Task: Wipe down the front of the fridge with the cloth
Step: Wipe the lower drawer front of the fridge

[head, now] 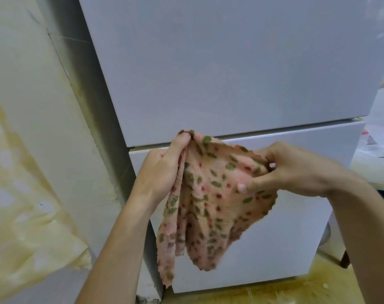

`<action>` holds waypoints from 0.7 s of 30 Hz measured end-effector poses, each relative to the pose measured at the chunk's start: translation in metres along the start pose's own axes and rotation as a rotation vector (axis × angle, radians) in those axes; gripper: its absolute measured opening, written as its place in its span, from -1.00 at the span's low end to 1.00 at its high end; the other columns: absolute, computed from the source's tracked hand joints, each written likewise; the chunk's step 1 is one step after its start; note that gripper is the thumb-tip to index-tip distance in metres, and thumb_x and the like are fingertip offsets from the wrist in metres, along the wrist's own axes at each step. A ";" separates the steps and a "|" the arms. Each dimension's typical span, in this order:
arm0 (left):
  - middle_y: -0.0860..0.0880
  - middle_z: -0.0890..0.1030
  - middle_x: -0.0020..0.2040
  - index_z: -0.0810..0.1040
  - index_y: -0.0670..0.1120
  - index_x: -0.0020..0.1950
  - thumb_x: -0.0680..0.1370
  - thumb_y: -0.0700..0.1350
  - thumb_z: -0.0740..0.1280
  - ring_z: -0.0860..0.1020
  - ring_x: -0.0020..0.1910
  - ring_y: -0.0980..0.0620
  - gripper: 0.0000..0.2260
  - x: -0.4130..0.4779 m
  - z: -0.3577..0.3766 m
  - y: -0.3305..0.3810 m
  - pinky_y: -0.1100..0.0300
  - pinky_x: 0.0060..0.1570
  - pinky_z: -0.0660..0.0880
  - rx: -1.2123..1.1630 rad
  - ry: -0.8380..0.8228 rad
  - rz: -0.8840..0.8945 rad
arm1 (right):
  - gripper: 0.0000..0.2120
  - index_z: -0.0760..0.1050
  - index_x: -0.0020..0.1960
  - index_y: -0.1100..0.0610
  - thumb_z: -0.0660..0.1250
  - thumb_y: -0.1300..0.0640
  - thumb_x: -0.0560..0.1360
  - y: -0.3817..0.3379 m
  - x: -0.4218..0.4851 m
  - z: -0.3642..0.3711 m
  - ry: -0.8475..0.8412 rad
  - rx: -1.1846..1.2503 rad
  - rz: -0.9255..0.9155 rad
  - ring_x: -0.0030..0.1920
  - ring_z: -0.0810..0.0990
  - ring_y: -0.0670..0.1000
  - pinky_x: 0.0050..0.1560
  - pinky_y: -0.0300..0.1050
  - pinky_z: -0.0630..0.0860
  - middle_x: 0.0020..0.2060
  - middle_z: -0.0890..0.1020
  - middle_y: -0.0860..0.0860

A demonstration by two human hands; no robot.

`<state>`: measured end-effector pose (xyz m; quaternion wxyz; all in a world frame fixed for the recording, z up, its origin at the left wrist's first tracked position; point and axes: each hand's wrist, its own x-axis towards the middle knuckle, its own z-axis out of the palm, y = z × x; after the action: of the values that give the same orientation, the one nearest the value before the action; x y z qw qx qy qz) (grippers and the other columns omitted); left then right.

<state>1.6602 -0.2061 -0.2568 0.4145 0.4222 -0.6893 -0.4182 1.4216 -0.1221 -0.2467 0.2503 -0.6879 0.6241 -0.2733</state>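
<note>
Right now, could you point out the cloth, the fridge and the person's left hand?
cloth (210, 207): head view, on its patterned middle.
fridge (230, 62): head view, on the bare upper door.
left hand (162, 171): head view, on its back; it pinches the cloth's top corner.

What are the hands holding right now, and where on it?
Both hold the cloth: the left hand pinches its top corner, the right hand grips the upper right edge. The rest hangs loose before the fridge.
</note>
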 end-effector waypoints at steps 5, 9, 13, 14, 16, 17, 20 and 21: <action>-0.06 0.77 -0.08 0.74 0.08 0.11 0.66 0.39 0.04 0.74 -0.04 0.00 -0.43 0.001 -0.004 -0.001 0.03 0.24 0.59 -0.130 -0.165 -0.104 | -0.35 0.65 0.06 0.26 0.70 -0.19 0.21 0.011 0.001 -0.003 -0.043 0.652 -0.131 0.01 0.75 0.09 -0.05 -0.15 0.65 -0.06 0.74 0.10; -0.08 0.72 -0.30 0.74 -0.18 0.10 0.59 0.44 0.04 0.73 -0.18 -0.04 -0.23 0.003 -0.011 -0.006 -0.05 0.29 0.50 -0.310 -0.369 -0.178 | -0.73 0.69 0.03 0.21 0.54 0.24 0.33 0.017 0.006 -0.002 0.008 0.949 -0.200 -0.11 0.76 0.16 -0.08 -0.01 0.71 -0.11 0.73 0.18; 0.07 0.63 -0.24 0.53 -0.23 0.33 0.52 -0.12 0.49 0.60 -0.29 0.06 -0.58 0.008 -0.024 -0.020 0.32 -0.23 0.49 -0.454 -0.500 -0.115 | -0.46 0.52 0.44 0.19 0.44 0.24 0.46 0.019 0.005 -0.004 0.137 1.157 -0.319 0.16 0.71 0.16 0.19 0.11 0.66 0.17 0.69 0.16; 0.05 0.68 -0.14 0.56 -0.21 0.36 0.50 -0.28 0.47 0.60 -0.31 0.13 -0.58 0.009 -0.029 -0.022 0.36 -0.33 0.48 -0.449 -0.534 -0.108 | -0.44 0.44 0.51 0.18 0.36 0.27 0.51 0.017 0.004 -0.004 0.194 1.164 -0.350 0.24 0.68 0.16 0.22 0.11 0.64 0.24 0.66 0.15; -0.07 0.70 0.06 0.65 -0.18 0.33 0.43 -0.31 0.50 0.61 -0.15 0.10 -0.55 0.013 -0.035 -0.029 0.31 -0.22 0.48 -0.379 -0.553 -0.103 | -0.42 0.41 0.53 0.12 0.26 0.34 0.53 0.014 0.002 -0.004 0.297 1.144 -0.372 0.34 0.63 0.16 0.24 0.08 0.63 0.31 0.63 0.13; -0.12 0.69 0.12 0.67 -0.17 0.31 0.41 -0.25 0.54 0.60 -0.03 0.02 -0.54 0.013 -0.037 -0.030 0.24 -0.06 0.48 -0.356 -0.553 -0.079 | -0.43 0.44 0.51 0.09 0.25 0.35 0.51 0.013 0.001 -0.005 0.333 1.126 -0.374 0.35 0.62 0.15 0.23 0.07 0.63 0.30 0.64 0.11; -0.19 0.66 0.29 0.67 -0.12 0.33 0.46 -0.24 0.47 0.63 0.20 -0.10 -0.58 0.013 -0.035 -0.031 0.08 0.24 0.56 -0.533 -0.464 -0.023 | -0.48 0.49 0.46 0.00 0.24 0.32 0.55 0.006 -0.003 -0.005 0.382 1.041 -0.365 0.30 0.66 0.10 0.21 0.02 0.65 0.26 0.68 0.06; -0.21 0.63 0.35 0.65 -0.11 0.36 0.51 -0.26 0.38 0.62 0.27 -0.13 -0.59 0.012 -0.034 -0.029 0.02 0.30 0.57 -0.635 -0.424 -0.010 | -0.50 0.48 0.47 -0.04 0.21 0.32 0.60 0.005 -0.003 -0.004 0.400 0.989 -0.351 0.29 0.67 0.07 0.21 0.00 0.65 0.27 0.69 0.03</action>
<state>1.6950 -0.2335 -0.2703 0.3709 0.1802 -0.5936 -0.6910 1.4148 -0.1195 -0.2469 0.3708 -0.5168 0.3331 -0.6961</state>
